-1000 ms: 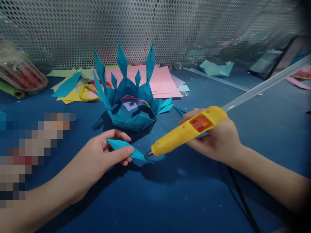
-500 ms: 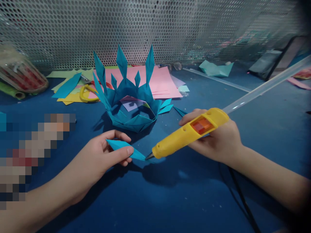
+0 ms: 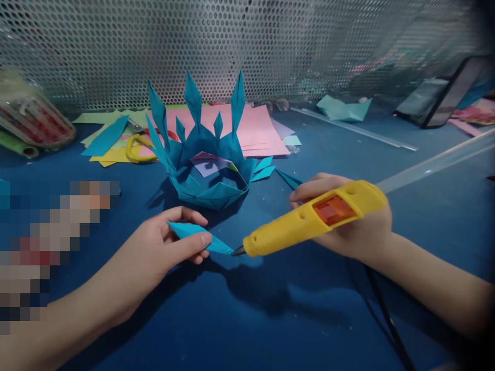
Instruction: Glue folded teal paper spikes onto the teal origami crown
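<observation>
My left hand pinches a folded blue paper spike between thumb and fingers, low over the blue table. My right hand grips a yellow hot glue gun with a clear glue stick sticking out of its back. The gun's metal tip touches the right point of the spike. Behind both hands stands a blue folded paper crown with several upright spikes.
Pink paper sheets, yellow and green sheets and yellow-handled scissors lie behind the crown. A perforated metal screen closes the back. A phone leans at far right, a plastic packet at far left. The gun's black cord runs down right.
The glue gun has dropped to a flatter angle and its body has slid right, so the glue stick now points lower. The tip stays at the spike's end. The left hand holds still.
</observation>
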